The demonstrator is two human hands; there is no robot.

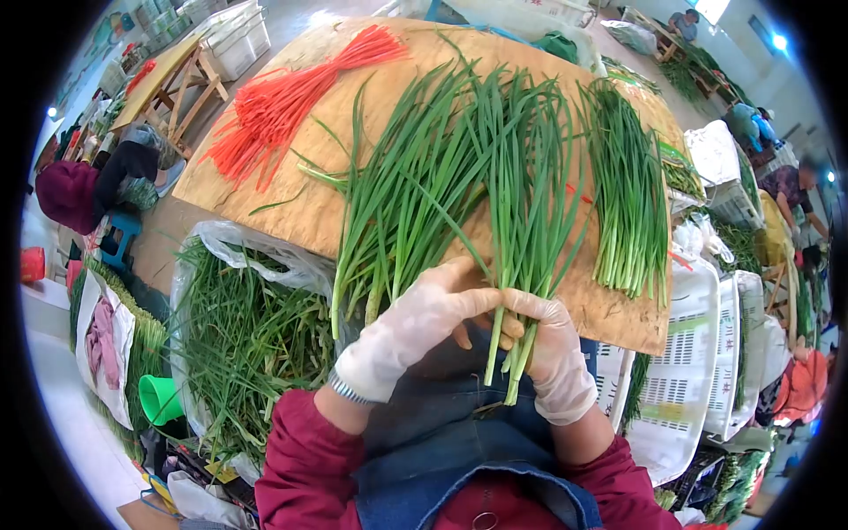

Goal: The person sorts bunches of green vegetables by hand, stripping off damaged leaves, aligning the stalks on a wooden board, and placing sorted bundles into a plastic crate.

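Both my hands wear whitish gloves and meet at the near edge of the wooden board (309,212). My right hand (543,331) is closed around the lower stems of a few green stalks (512,212), whose leaves lie up the board. My left hand (442,305) touches the same stems from the left, thumb and fingers pinched at them. Left of them a loose pile of green stalks (402,194) spreads over the board. To the right lies a neater bundle (623,194). Red ties (287,102) lie heaped at the upper left.
A plastic-lined container of loose greens (252,336) stands below the board at the left. White crates (680,371) stand at the right. A green cup (159,399) and blue stool (120,238) are farther left. Other people are in the background on both sides.
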